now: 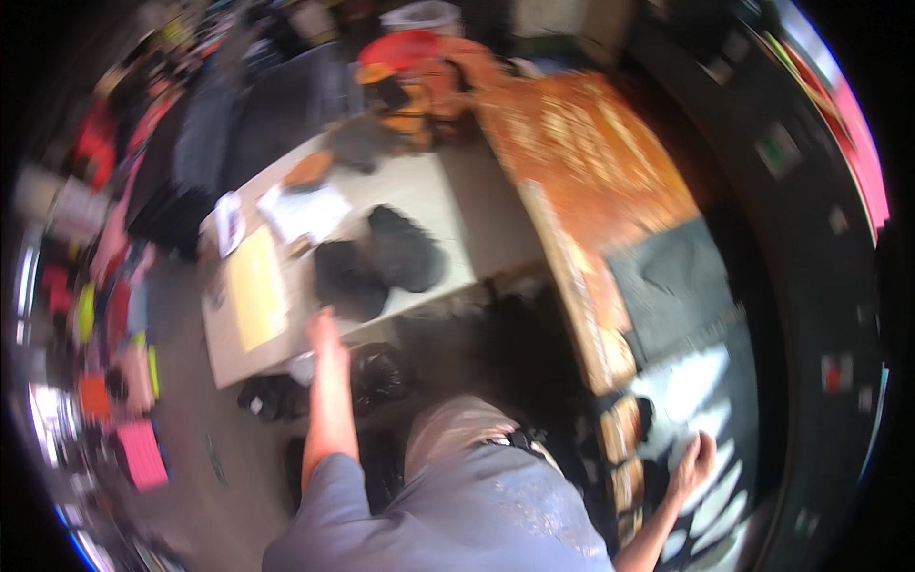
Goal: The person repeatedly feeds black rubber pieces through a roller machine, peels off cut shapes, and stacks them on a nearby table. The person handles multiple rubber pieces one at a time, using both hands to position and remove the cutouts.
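Note:
My left hand [326, 334] reaches forward to the near edge of a white table [456, 205], smeared by motion, so its fingers cannot be told apart. Just beyond it lie two dark, fuzzy-looking rounded pieces, one black piece [348, 281] partly behind a second black piece [405, 250]; whether the hand touches the nearer one is unclear. My right hand [699, 464] is low on the right, over or beside a dark surface with pale light patches [701, 381]. It looks loosely curled, but blur hides whether anything is in it.
A yellow sheet [255, 291], white cloth or paper [305, 212] and an orange-brown item [308, 170] lie on the table. A worn orange-brown bench [591, 143] carries a dark sheet [672, 286]. Black bags [379, 372] sit below; a red basin [400, 50] stands behind.

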A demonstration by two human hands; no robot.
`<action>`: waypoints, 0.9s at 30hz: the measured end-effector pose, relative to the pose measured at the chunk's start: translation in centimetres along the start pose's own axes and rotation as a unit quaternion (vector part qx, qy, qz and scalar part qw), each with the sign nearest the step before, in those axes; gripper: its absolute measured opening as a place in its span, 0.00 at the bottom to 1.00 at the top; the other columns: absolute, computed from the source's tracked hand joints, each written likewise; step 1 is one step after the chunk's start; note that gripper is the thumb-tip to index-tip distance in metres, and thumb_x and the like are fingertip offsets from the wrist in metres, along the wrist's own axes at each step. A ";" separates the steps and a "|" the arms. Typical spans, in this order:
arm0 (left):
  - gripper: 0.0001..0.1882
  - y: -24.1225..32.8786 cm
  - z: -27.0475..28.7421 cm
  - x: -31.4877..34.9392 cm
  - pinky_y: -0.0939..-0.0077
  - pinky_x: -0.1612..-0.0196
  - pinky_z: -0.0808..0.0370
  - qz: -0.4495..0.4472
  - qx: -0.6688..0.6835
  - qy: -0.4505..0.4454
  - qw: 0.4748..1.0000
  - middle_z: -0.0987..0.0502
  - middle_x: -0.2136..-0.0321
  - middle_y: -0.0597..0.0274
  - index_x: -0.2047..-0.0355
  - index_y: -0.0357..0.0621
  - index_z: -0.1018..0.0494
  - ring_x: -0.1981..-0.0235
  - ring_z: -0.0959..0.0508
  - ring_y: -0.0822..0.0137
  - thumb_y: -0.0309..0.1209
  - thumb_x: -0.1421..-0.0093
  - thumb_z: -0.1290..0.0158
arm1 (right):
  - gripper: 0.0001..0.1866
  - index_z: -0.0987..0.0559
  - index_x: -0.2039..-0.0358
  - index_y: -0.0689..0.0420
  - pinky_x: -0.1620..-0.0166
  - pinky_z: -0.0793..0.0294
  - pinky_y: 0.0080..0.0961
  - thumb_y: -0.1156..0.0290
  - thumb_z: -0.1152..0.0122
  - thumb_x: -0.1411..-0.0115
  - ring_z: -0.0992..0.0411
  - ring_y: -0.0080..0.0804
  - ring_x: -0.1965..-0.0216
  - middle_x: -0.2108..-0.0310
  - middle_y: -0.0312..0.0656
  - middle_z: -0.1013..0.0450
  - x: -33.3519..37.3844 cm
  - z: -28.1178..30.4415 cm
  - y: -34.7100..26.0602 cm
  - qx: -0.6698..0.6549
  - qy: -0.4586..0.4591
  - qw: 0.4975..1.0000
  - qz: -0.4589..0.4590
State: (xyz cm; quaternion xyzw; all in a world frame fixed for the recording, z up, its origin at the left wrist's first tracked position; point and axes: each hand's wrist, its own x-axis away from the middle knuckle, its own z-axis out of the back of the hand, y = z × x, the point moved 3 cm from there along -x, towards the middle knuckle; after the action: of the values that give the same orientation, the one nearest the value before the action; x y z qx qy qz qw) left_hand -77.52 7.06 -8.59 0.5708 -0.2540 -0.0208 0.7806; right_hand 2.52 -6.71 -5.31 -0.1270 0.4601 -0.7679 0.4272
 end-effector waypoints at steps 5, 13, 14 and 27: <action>0.28 6.3 -5.9 8.4 0.57 0.30 0.29 -0.283 -0.109 -0.040 0.952 0.25 0.35 0.42 0.30 0.29 0.36 0.35 0.24 0.52 0.34 0.23 0.50 | 0.07 0.15 0.60 0.61 0.56 0.22 0.35 0.73 0.34 0.37 0.21 0.38 0.64 0.67 0.45 0.20 0.8 -0.4 -3.7 0.009 0.007 1.000 -0.002; 0.22 -0.6 -20.9 51.4 0.67 0.38 0.21 -0.080 -0.093 -0.829 0.545 0.18 0.45 0.47 0.35 0.32 0.28 0.43 0.18 0.58 0.35 0.22 0.47 | 0.07 0.15 0.56 0.62 0.56 0.23 0.22 0.75 0.32 0.33 0.21 0.22 0.62 0.66 0.36 0.18 1.2 5.1 -7.6 -0.070 0.110 0.990 0.045; 0.25 -2.1 -20.5 55.4 0.67 0.37 0.23 -0.043 -0.152 -0.838 0.522 0.20 0.43 0.46 0.33 0.31 0.31 0.41 0.19 0.57 0.35 0.22 0.47 | 0.07 0.15 0.56 0.61 0.55 0.23 0.23 0.75 0.32 0.33 0.21 0.24 0.60 0.63 0.36 0.17 2.0 8.4 -6.8 -0.025 0.162 0.986 0.034; 0.18 -9.7 -22.7 68.9 0.73 0.59 0.22 -0.086 -0.360 -0.811 0.452 0.17 0.61 0.57 0.56 0.31 0.22 0.62 0.20 0.71 0.37 0.31 0.38 | 0.46 0.27 0.31 0.58 0.26 0.40 0.51 0.49 0.22 0.46 0.42 0.63 0.26 0.26 0.64 0.41 13.0 29.1 10.7 0.281 0.243 0.907 -0.197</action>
State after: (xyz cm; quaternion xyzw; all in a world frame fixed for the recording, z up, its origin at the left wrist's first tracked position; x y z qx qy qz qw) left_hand -5.55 1.45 3.40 -0.0180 -0.6914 -0.6315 0.3506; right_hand 17.60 -36.41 -0.74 0.1008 0.2800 -0.9411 0.1604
